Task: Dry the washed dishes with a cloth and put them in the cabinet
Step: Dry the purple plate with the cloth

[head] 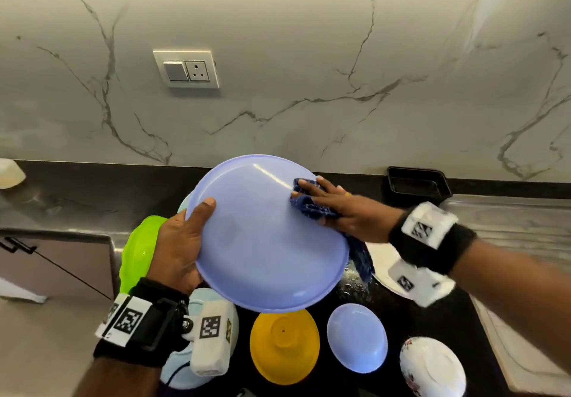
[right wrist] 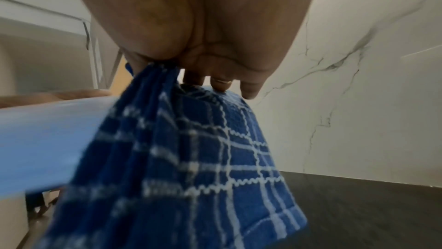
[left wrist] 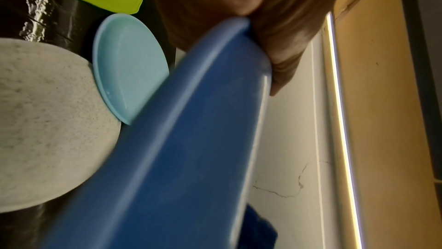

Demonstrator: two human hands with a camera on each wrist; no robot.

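Note:
A large lavender-blue plate (head: 265, 242) (left wrist: 191, 139) (right wrist: 47, 130) is held tilted above the dark counter. My left hand (head: 182, 242) (left wrist: 215, 7) grips its left rim, thumb on the face turned to me and the fingers hidden behind. My right hand (head: 349, 211) (right wrist: 203, 16) lies on the plate's upper right with straight fingers pressing a blue checked cloth (head: 309, 208) (right wrist: 191, 158) against it. The cloth is pinched at the thumb, and its loose end hangs over the rim below the plate.
On the counter below lie a green bowl (head: 139, 248), a yellow bowl (head: 284, 344), a small lavender bowl (head: 357, 338), a floral white bowl (head: 432, 369), a white plate (head: 383, 270) and a light blue plate (left wrist: 129, 68). A black tray (head: 417, 184) sits by the marble wall.

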